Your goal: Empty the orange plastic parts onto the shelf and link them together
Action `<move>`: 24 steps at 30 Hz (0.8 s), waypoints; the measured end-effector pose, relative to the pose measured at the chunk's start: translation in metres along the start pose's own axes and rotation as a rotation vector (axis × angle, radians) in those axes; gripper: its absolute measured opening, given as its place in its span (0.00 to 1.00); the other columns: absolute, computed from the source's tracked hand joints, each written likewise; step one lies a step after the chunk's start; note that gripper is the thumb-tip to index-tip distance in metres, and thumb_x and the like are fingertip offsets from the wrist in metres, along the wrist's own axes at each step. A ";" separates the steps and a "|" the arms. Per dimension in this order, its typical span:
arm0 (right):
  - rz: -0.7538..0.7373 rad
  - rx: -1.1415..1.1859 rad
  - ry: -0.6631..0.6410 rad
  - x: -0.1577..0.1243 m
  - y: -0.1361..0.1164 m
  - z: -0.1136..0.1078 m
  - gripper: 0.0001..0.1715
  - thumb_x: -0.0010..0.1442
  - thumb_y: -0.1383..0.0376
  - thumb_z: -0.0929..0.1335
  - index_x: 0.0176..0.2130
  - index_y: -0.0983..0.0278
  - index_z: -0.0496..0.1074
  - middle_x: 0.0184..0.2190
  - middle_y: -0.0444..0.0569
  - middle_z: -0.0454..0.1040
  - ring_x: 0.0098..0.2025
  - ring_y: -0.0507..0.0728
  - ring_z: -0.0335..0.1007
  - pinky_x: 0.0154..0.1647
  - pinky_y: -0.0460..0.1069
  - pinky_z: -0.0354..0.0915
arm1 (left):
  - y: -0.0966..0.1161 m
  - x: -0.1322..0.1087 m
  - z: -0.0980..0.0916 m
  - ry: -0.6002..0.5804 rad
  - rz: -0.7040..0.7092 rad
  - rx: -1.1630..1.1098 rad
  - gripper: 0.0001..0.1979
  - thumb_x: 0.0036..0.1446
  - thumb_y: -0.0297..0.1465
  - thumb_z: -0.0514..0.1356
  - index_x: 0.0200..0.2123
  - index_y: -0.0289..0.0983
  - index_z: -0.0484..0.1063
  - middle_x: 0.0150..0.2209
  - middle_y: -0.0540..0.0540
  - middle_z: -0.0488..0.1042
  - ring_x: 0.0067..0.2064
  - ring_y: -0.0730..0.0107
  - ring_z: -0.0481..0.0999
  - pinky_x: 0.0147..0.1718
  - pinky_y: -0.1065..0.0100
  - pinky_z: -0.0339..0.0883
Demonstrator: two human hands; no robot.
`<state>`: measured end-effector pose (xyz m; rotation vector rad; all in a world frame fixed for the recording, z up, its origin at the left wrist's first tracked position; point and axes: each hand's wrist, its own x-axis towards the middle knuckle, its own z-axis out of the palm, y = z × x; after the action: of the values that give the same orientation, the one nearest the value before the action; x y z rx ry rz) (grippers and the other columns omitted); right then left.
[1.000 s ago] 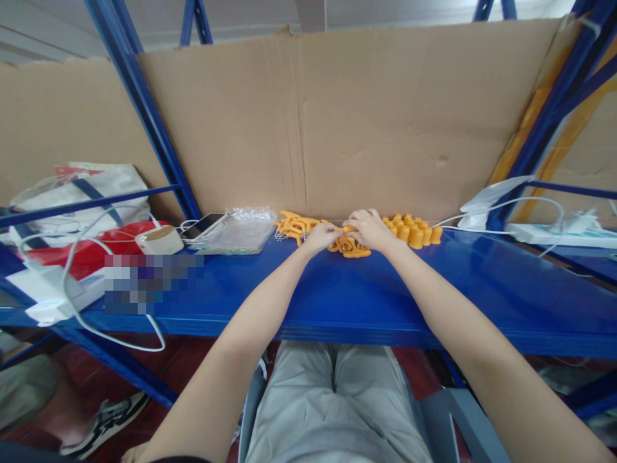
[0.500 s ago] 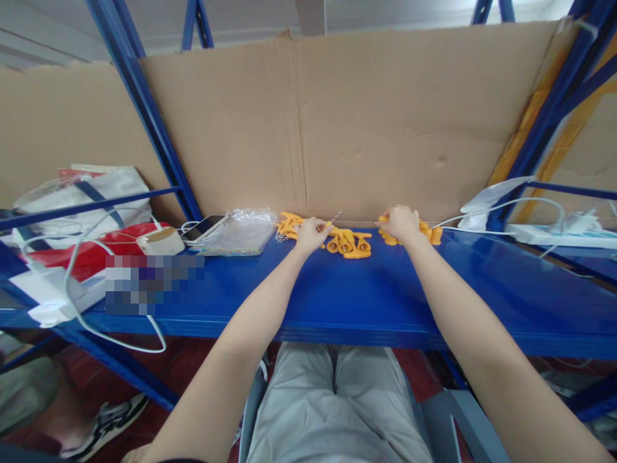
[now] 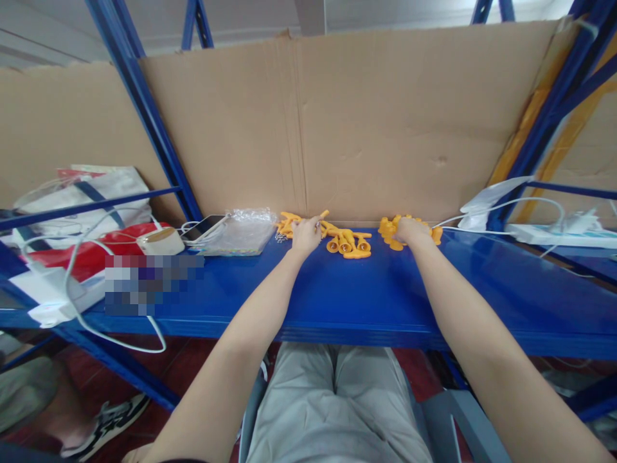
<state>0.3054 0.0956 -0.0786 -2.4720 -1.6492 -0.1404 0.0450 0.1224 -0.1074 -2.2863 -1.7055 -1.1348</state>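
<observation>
A big cardboard sheet [image 3: 385,128] is stood up at the back, w/ a long blue shelf [image 3: 337,289] laid in front of it. A white bag [image 3: 96,186] is kept far L, a power strip [image 3: 554,235] far R. A clear plastic bag [image 3: 241,231] and a phone [image 3: 205,225] are seen nearer the middle.

Small orange parts are set at the back of the shelf in 3 lots: a left pile [image 3: 288,225], a middle bunch [image 3: 348,244] and a right pile [image 3: 393,231].

The hands are held well apart. The left hand [image 3: 305,235] is closed on one orange piece [image 3: 324,214], which is poked up just above the fingers, btw. the left pile and the middle bunch. The right hand [image 3: 409,230] is laid on the right pile w/ fingers curled in; whether anything is gripped there can't be told.

It looks like a picking step. A small, tight pinch is called for next, so only 1 part is lifted & the piles aren't knocked.
</observation>
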 end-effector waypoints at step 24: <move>-0.055 0.049 0.008 0.001 0.001 0.006 0.27 0.61 0.74 0.65 0.60 0.73 0.71 0.55 0.70 0.74 0.60 0.66 0.72 0.54 0.54 0.68 | -0.027 0.001 0.017 -0.192 -0.084 0.097 0.26 0.65 0.31 0.50 0.65 0.41 0.64 0.71 0.40 0.57 0.72 0.47 0.53 0.67 0.33 0.45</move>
<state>0.3068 0.0971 -0.0841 -2.3885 -1.6970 -0.1149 0.0311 0.1414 -0.1293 -2.3508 -1.8945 -0.8476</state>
